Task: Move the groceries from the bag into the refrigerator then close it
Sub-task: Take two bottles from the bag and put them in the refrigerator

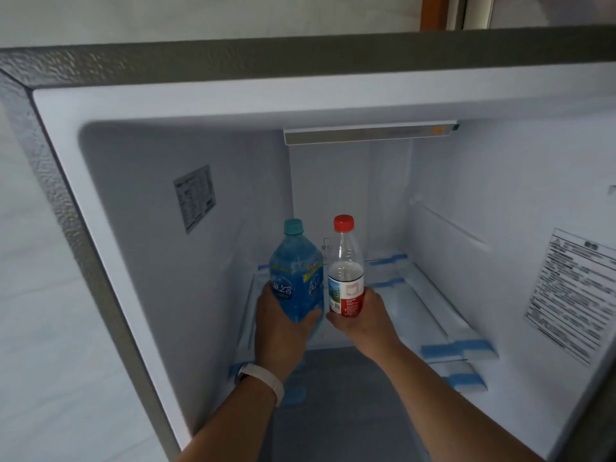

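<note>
**Two bottles held inside the open refrigerator**

Both hands reach into the upper compartment of the refrigerator [233, 105], whose door side stands open towards the camera. The left hand [283, 328] is clamped round the lower part of a blue drink bottle [295, 278] with a teal cap. The right hand [361, 320] is wrapped round the labelled lower part of a clear bottle [345, 261] with a red cap. The two bottles are upright, just beside each other, near the middle of the compartment and in front of its back wall. The hands hide their bases, so I cannot tell whether they rest on the shelf [416, 315] or hang above it. The bag is not in view.

The blue bottle looks full and broad, so it is probably the heavier of the two. Its squarish shoulders give the palm something to bear on, and a low grip like this one keeps it steady while it is set down. The clear bottle appears filled only to about its shoulder. It is slimmer and likely lighter, and its thin plastic wall may dent under a hard squeeze. The paper label offers better friction than the bare plastic above it. Either bottle could tip if it is let go before its base sits flat.

A white wristband [263, 378] sits on the left wrist.
</note>
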Demonstrator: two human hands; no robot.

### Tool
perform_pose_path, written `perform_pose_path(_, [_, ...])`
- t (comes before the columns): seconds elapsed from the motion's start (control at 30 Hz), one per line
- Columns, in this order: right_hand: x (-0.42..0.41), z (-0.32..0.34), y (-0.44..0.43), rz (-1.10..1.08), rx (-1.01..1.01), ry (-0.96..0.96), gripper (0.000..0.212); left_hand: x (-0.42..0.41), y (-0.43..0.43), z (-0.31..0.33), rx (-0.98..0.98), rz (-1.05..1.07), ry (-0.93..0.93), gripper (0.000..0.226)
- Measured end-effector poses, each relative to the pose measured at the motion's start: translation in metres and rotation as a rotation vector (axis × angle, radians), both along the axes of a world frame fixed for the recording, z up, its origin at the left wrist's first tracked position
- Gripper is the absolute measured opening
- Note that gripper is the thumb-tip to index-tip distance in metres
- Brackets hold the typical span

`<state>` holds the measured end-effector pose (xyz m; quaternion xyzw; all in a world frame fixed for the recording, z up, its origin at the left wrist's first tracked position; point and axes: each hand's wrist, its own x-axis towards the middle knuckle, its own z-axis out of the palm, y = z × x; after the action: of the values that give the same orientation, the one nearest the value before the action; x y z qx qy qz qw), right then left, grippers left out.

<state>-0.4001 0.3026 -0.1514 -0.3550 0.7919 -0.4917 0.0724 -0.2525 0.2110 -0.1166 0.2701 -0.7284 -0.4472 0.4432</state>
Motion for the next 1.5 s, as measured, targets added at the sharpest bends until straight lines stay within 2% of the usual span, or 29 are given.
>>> perform_pose_path(0.13, [-0.009, 0.005, -0.019, -0.05, -0.011, -0.015, 0.088, -0.025, -0.016, -0.007, 0.02, 0.122, -0.023, 0.073])
perform_pose_path(0.33, [-0.024, 0.013, -0.048, -0.112, -0.01, 0.001, 0.071, -0.06, -0.054, -0.018, 0.031, 0.152, -0.076, 0.085])
perform_pose_path(0.53, [-0.043, 0.019, -0.08, -0.158, -0.015, -0.007, 0.065, -0.086, -0.078, -0.015, -0.005, 0.224, -0.095, 0.087])
perform_pose_path(0.7, [-0.058, 0.014, -0.103, -0.191, -0.029, 0.011, 0.063, -0.103, -0.093, -0.017, -0.051, 0.275, -0.068, 0.083])
perform_pose_path(1.03, [-0.065, 0.005, -0.111, -0.192, -0.049, 0.055, 0.07, -0.113, -0.099, -0.015, -0.08, 0.297, -0.149, 0.088])
perform_pose_path(1.3, [-0.067, 0.003, -0.113, -0.188, -0.07, 0.045, 0.069, -0.112, -0.102, -0.011, -0.004, 0.252, -0.123, 0.075])
perform_pose_path(1.5, [-0.063, 0.01, -0.109, -0.179, -0.064, 0.0, 0.072, -0.11, -0.111, -0.006, 0.094, 0.183, -0.224, 0.078])
